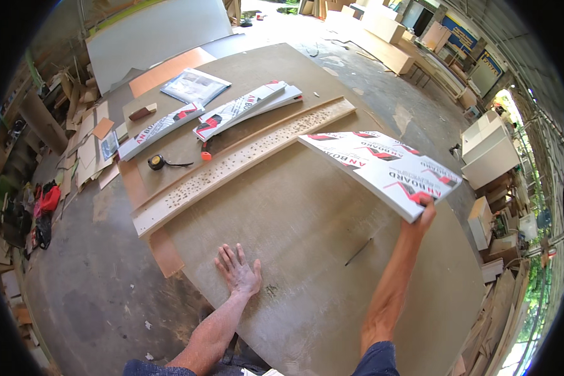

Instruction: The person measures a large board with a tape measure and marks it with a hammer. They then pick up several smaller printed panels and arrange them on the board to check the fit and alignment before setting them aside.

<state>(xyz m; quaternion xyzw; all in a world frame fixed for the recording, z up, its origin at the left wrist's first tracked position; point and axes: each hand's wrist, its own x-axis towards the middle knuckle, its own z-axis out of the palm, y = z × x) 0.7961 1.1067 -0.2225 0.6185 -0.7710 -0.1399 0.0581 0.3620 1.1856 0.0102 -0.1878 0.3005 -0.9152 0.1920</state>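
My right hand [425, 216] is closed on the near corner of a white foam-type board [363, 152] printed in red and black. The board is tilted, held above the tabletop [282, 225], with its far left corner close to a long wooden strip [244, 164] full of small holes or spots. My left hand [237, 271] lies flat on the brown tabletop, fingers spread, holding nothing. Between my forearms, nearer the right one, lies a thin dark pencil-like stick [358, 252]. Past the strip are a black tape measure [157, 162] and an orange-tipped cutter [205, 152].
Narrow printed board strips [163, 130] and two overlapping ones [244, 113] lie beyond the wooden strip. Near them are a small wood block [143, 112] and a plastic-wrapped packet [195, 86]. Board scraps [94, 147] lie left; white cabinets [490, 149] stand right.
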